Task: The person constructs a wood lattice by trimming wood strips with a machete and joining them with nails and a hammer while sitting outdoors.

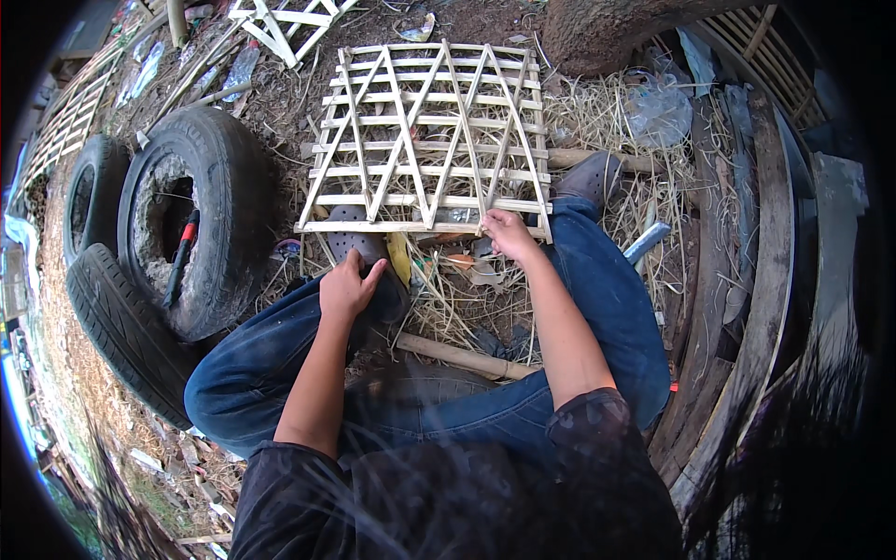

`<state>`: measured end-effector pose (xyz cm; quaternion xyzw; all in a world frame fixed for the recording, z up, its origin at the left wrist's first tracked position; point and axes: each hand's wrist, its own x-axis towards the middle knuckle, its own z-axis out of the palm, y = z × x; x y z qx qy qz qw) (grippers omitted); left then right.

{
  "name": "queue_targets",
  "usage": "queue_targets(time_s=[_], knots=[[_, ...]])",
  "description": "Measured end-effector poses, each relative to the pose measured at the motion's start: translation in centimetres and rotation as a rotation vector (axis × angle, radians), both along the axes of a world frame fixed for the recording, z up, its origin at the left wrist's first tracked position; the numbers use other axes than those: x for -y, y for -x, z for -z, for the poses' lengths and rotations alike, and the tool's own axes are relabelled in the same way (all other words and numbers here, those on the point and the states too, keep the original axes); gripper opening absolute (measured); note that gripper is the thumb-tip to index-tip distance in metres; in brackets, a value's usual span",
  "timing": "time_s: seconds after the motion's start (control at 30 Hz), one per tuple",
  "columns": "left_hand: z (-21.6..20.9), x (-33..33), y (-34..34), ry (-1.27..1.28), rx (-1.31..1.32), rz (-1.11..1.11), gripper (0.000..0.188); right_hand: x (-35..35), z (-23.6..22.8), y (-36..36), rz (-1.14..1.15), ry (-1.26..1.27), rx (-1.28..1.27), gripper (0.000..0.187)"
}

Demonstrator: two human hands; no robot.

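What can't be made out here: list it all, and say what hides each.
All in the head view:
Anything inside the left hand: hidden by the hand itself.
The bit of the near lattice under the grip of the right hand: covered by that hand.
The rest of the far lattice: cut off by the upper edge.
The inside of the large tyre: lost in shadow.

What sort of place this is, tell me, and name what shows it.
Likely an outdoor yard: brown earth strewn with dry yellow straw, round black rubber tyres, and a pale slatted wooden lattice panel.
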<state>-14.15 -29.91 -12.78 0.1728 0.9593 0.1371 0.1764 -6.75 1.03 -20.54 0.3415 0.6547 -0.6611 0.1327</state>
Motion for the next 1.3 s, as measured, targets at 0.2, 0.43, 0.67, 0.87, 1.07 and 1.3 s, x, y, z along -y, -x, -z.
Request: queue_targets(time_s=[0.2,0.43,0.67,0.87,1.07,1.3], knots=[[0.0,0.1,0.0,0.006,0.000,0.001,0.055,0.2,-0.2,0.1,0.016,-0.046,0.007,0.027],[0.0,0.0,0.0,0.012,0.009,-0.005,0.055,-0.2,0.1,0.1,-0.006,-0.045,-0.003,0.027],[0.1,0.2,0.0,-0.001,0.000,-0.004,0.055,0.3,-0.5,0.1,0.005,-0.046,-0.031,0.028],[0.1,0.0,0.0,-0.003,0.002,0.000,0.055,0.1,-0.6,-0.1,0.009,-0.026,-0.037,0.028],[0.5,0.4,0.0,-0.008,0.014,-0.017,0.055,0.5,-0.8,0.1,0.013,-0.009,-0.050,0.026],[-0.1,-0.1,0.1,0.026,0.004,-0.003,0.054,0.3,-1.0,0.0,0.023,-0.007,-0.059,0.025]])
